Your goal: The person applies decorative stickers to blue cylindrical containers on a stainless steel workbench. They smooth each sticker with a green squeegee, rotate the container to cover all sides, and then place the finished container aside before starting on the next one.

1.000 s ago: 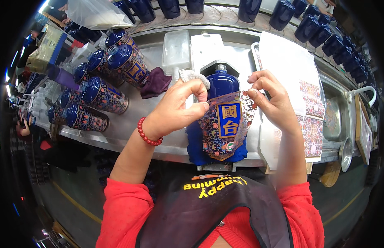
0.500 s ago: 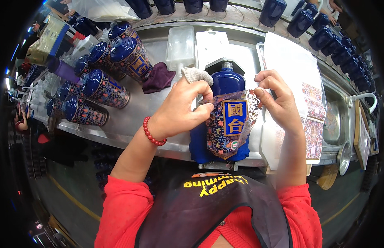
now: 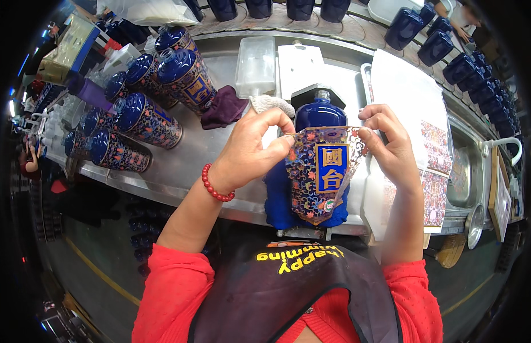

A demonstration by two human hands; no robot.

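A dark blue bottle lies in front of me, neck pointing away, on a blue cloth. Over its body stretches a patterned decal sheet with flowers and a blue, gold-edged panel. My left hand pinches the sheet's upper left corner between thumb and finger; a pale knitted cover sits on one of its fingers. The upper right corner is pinched by my right hand, and that side of the sheet stands off the bottle. How much of the sheet touches the glass, I cannot tell.
Several decorated bottles stand at the left, beside a purple cloth. A clear rectangular bottle lies beyond my left hand. Printed sheets on white paper lie at the right, near a sink. Plain blue bottles line the far conveyor.
The sheet's top edge is now pulled straighter and wider between my hands, with its left part flatter. My right hand has shifted slightly outward; both hands keep their pinch.
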